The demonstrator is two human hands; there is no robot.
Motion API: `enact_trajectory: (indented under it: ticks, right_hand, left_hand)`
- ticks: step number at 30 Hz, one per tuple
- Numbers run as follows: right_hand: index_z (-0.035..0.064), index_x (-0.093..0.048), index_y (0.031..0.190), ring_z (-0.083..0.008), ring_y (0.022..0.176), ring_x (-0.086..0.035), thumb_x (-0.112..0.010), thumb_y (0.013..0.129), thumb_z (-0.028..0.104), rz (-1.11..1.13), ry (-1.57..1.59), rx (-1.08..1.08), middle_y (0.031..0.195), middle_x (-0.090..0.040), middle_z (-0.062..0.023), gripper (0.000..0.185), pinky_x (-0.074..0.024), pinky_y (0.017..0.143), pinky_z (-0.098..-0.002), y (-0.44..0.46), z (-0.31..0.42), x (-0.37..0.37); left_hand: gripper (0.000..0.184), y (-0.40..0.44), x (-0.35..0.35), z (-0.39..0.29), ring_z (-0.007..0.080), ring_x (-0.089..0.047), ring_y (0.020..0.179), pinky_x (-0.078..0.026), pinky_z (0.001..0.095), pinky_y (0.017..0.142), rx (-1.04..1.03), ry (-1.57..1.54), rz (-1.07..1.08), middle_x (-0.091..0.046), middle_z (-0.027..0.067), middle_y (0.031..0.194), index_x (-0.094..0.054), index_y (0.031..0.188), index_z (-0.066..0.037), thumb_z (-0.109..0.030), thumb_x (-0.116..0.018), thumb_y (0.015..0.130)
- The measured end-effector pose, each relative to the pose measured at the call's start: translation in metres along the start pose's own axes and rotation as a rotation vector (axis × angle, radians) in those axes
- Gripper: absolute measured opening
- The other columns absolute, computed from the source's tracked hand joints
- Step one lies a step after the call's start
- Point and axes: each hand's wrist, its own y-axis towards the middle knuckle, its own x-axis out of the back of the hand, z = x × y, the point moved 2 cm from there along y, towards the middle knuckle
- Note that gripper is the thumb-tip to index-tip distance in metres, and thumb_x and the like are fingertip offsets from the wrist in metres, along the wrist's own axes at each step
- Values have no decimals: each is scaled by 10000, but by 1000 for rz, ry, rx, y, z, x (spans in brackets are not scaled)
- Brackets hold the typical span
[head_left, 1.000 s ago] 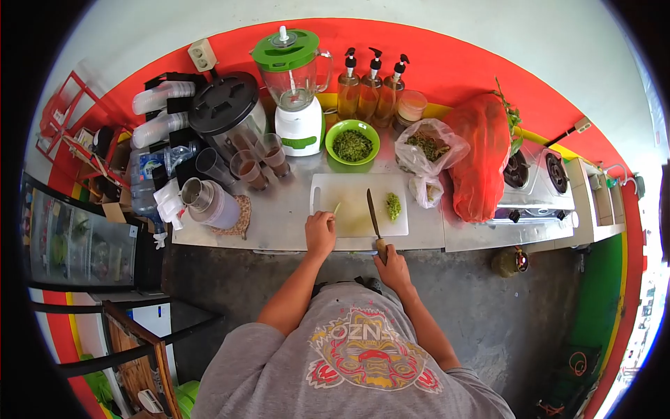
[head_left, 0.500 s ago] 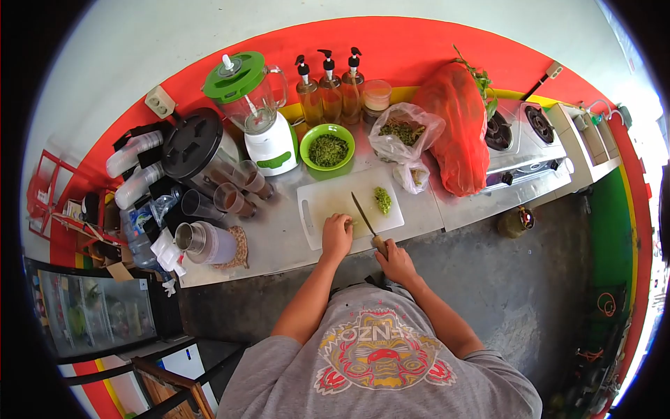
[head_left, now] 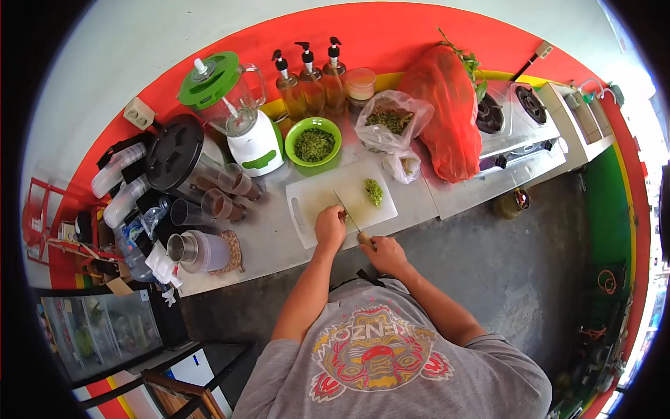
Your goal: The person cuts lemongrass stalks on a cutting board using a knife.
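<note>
My right hand (head_left: 385,254) is wrapped round the wooden handle of a knife (head_left: 351,217), whose blade points up and left over the white cutting board (head_left: 307,199). Beside the blade, my left hand (head_left: 331,226) is closed at the board's lower part; what its fingers hold is hidden. A small pile of chopped green pieces (head_left: 373,192) lies on the right side of the board. Behind the board stands a green bowl (head_left: 290,142) holding more chopped greens.
A blender (head_left: 255,144), pump bottles (head_left: 312,87), a plastic bag of greens (head_left: 419,115) and a red net bag (head_left: 447,119) stand along the back. Cups (head_left: 222,205) and a jug (head_left: 209,252) are at left, a gas stove (head_left: 513,140) at right.
The view has shifted and turned. The knife blade has come over to my left hand, where a gap showed before. The thin green piece seen at my left fingers is no longer visible.
</note>
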Motion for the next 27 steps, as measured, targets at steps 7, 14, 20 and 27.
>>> enact_trajectory:
  ticks: [7,14,20,27]
  right_hand:
    - [23,-725,1002,-437,918,-691,-630,912,464,69,-32,-61,993,-718,-240,460,-548,829,-523,-3,-5,-7]
    - [21,-725,1015,-452,944,-676,-596,938,488,58,-45,-81,981,-708,-265,491,-532,844,-539,10,-11,-13]
    - [9,-710,1053,-444,981,-673,-589,941,496,139,-51,-90,1032,-703,-269,514,-527,866,-539,-1,-5,-12]
    - [-8,-701,1026,-464,944,-672,-582,945,486,109,-57,-78,987,-701,-281,515,-524,868,-548,8,5,-6]
  left_hand:
    - [102,3,-7,10,296,-699,812,-545,408,731,53,-33,20,-713,118,845,-699,893,-40,17,-676,812]
    - [68,-2,-11,12,315,-682,822,-537,426,717,1,-7,-70,-698,118,848,-697,844,-56,-4,-683,803]
    - [66,-3,-13,14,320,-662,823,-525,431,719,24,-44,-61,-674,113,845,-687,855,-53,-13,-705,805]
    - [72,-8,-14,14,320,-648,847,-518,428,733,6,-51,-121,-653,110,879,-673,861,-46,-6,-706,811]
